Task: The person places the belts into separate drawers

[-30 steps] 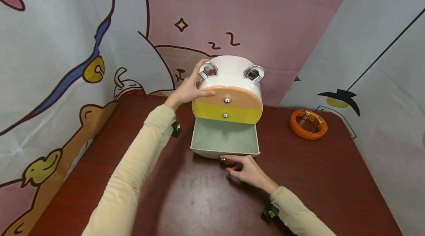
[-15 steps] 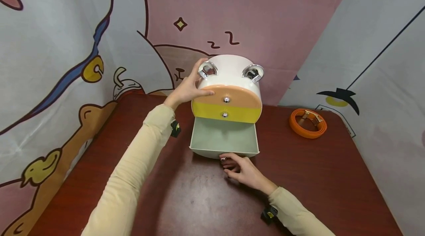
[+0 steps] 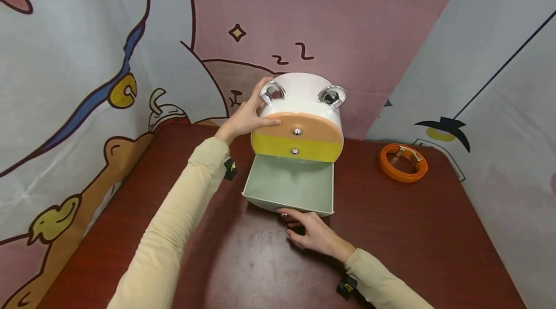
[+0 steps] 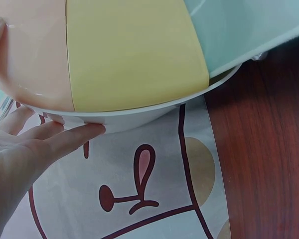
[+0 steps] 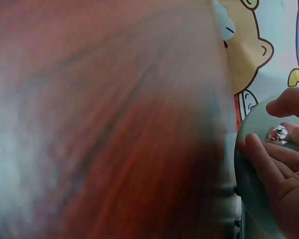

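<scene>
A round white drawer organizer (image 3: 302, 88) with two silver eye-like rings stands on the table. Its upper orange drawer (image 3: 314, 125) and middle yellow drawer (image 3: 278, 147) are closed. The lowest, pale green drawer (image 3: 290, 186) is pulled out, slightly skewed, and its bare bottom shows. My left hand (image 3: 246, 118) grips the organizer's left side, thumb on the orange front and fingers along the white shell in the left wrist view. My right hand (image 3: 319, 236) holds the green drawer's shiny knob (image 5: 277, 133), its fingers bent around it close against the front.
A coiled orange strap (image 3: 403, 163) with metal clasps lies on the right of the dark red table (image 3: 425, 231). A cartoon-printed cloth (image 3: 347, 19) rises behind the organizer and along both sides.
The right hand has moved toward me and slightly left, drawing the green drawer further out and skewing it. The left hand and the organizer's body stay in place.
</scene>
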`<control>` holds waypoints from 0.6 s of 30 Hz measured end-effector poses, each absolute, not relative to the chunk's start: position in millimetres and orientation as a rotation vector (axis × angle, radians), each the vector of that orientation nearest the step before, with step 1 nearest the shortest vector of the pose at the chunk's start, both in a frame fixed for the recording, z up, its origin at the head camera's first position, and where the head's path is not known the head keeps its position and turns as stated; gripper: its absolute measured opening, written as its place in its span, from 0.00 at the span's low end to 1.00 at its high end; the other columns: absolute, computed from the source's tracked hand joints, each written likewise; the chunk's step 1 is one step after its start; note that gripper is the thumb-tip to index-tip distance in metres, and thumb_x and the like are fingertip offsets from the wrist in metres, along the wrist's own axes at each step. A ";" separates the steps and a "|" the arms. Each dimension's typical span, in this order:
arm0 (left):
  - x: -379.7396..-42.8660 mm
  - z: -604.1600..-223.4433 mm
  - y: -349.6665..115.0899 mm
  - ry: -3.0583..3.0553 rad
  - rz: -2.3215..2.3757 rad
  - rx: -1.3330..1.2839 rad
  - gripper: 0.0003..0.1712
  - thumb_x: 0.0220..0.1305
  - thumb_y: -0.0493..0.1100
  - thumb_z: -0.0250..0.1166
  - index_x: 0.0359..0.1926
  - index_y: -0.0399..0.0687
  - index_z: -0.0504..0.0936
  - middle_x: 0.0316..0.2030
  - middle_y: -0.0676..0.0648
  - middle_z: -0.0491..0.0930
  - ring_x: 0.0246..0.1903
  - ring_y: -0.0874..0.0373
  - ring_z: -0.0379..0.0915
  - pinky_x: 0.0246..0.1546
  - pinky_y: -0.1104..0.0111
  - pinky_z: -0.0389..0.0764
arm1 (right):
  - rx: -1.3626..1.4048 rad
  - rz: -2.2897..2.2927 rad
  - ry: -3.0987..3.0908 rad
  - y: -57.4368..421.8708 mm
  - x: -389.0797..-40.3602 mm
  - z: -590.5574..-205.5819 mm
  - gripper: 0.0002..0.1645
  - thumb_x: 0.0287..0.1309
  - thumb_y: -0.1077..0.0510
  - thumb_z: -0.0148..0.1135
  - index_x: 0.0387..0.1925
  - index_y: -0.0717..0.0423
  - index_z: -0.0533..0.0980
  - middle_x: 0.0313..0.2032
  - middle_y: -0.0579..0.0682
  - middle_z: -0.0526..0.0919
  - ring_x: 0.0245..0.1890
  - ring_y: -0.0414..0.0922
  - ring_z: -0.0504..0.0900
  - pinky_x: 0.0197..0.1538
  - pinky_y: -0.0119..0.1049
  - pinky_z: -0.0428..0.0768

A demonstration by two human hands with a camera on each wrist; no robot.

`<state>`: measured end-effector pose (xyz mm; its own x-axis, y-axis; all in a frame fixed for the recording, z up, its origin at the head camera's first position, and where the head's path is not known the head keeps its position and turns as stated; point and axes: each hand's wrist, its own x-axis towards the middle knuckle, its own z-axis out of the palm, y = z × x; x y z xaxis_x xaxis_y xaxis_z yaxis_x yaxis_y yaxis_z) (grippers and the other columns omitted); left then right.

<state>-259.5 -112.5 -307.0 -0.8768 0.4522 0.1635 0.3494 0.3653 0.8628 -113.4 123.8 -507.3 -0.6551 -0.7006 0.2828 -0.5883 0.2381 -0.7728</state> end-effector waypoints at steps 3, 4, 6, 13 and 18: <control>-258.7 -306.2 -111.9 2.509 1.550 0.730 0.62 0.55 0.39 0.74 0.75 0.66 0.38 0.66 0.37 0.65 0.53 0.43 0.73 0.54 0.53 0.72 | -1.248 -1.395 2.350 123.1 -112.4 -507.1 0.31 0.58 0.71 0.61 0.63 0.63 0.68 0.57 0.61 0.76 0.52 0.53 0.79 0.48 0.35 0.79; -261.5 -309.7 -112.5 2.512 1.552 0.734 0.62 0.54 0.40 0.75 0.74 0.69 0.38 0.66 0.38 0.65 0.52 0.44 0.74 0.53 0.53 0.72 | -1.242 -1.399 2.345 123.6 -112.4 -506.7 0.30 0.58 0.71 0.61 0.63 0.63 0.68 0.58 0.61 0.76 0.52 0.53 0.79 0.48 0.35 0.79; -269.5 -318.2 -114.1 2.527 1.553 0.745 0.62 0.53 0.42 0.75 0.74 0.74 0.39 0.66 0.40 0.66 0.52 0.45 0.74 0.53 0.54 0.72 | -1.220 -1.403 2.337 125.4 -113.3 -505.7 0.29 0.58 0.72 0.60 0.62 0.63 0.69 0.57 0.60 0.76 0.52 0.53 0.79 0.47 0.36 0.79; -277.7 -326.6 -116.5 2.547 1.546 0.739 0.63 0.52 0.45 0.76 0.72 0.83 0.38 0.69 0.42 0.61 0.59 0.42 0.68 0.57 0.52 0.68 | -1.204 -1.370 2.349 128.7 -116.9 -502.2 0.27 0.59 0.72 0.60 0.60 0.62 0.71 0.54 0.58 0.79 0.50 0.51 0.81 0.47 0.39 0.80; -260.8 -309.1 -113.0 2.510 1.551 0.744 0.62 0.54 0.38 0.74 0.75 0.66 0.38 0.69 0.38 0.60 0.59 0.39 0.67 0.58 0.49 0.66 | -1.211 -1.374 2.353 132.7 -120.0 -503.0 0.26 0.60 0.71 0.59 0.60 0.60 0.72 0.53 0.58 0.80 0.50 0.52 0.81 0.45 0.38 0.81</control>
